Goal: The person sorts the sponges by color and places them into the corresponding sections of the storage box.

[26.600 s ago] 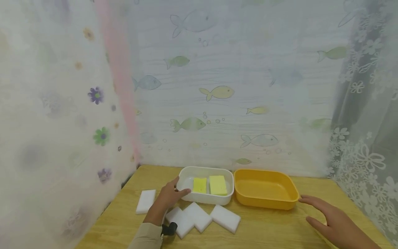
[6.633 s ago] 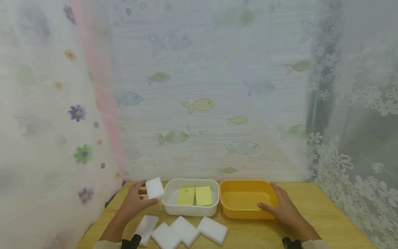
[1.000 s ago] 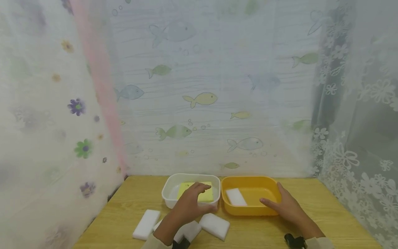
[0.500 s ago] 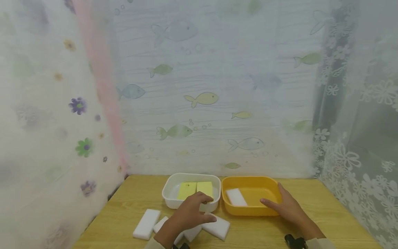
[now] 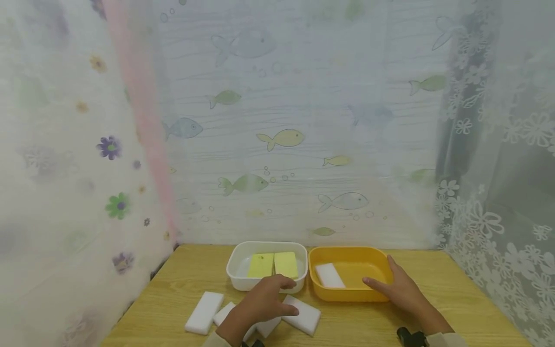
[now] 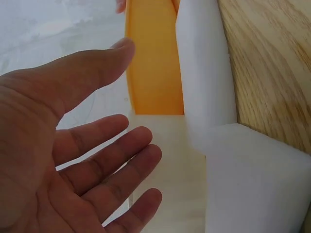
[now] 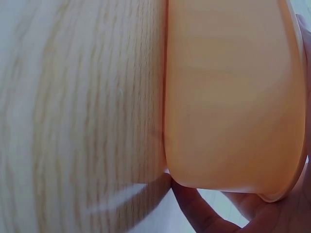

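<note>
My left hand [image 5: 263,300] hovers over several flat white foam blocks on the table, fingers spread apart and nothing between them. One white block [image 5: 305,315] lies just right of the thumb; others are partly hidden beneath the hand. In the left wrist view the palm faces two upright-looking white blocks [image 6: 252,174]. At the right end of an orange plastic tub [image 5: 347,295], my right hand [image 5: 401,288] grips the wall, thumb over the rim and fingers outside. Inside that tub, at its left, lies a white block [image 5: 329,275].
A white tub [image 5: 240,284] stands against the orange one's left side, holding two yellow sponges [image 5: 286,264]. Farther left another white block [image 5: 204,312] lies on the wooden table [image 5: 173,274]. Fish-patterned sheeting [image 5: 277,202] hangs behind, with curtains on both sides.
The white block that my left hand held several seconds ago now lies in the orange tub. Within the last second that hand has drawn back from the white tub, down towards the blocks.
</note>
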The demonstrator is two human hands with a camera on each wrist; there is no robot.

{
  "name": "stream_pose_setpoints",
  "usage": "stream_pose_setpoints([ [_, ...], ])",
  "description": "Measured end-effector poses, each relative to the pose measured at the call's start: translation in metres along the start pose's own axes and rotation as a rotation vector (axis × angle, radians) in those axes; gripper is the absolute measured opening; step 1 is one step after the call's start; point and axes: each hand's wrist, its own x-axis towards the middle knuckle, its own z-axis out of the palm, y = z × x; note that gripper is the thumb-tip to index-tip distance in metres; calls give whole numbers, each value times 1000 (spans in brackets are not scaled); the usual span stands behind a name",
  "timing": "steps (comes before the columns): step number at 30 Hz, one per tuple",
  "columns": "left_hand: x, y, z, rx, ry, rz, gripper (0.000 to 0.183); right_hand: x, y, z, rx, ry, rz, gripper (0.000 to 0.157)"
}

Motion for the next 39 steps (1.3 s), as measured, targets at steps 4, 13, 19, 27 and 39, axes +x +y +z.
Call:
stream_pose_setpoints([
  [4,0,-2,1,38,-24,5,71,0,0,0,-10,-1,-1,120],
  [13,3,-11,8,88,-43,11,70,2,0,1,-23,9,10,121],
  [19,4,-9,9,104,-58,16,68,1,-2,1,-33,15,22,122],
  [27,2,-6,8,117,-82,24,67,2,-3,1,-55,23,29,124],
  [39,3,-8,11,64,-89,52,61,1,-2,1,-31,12,28,124],
])
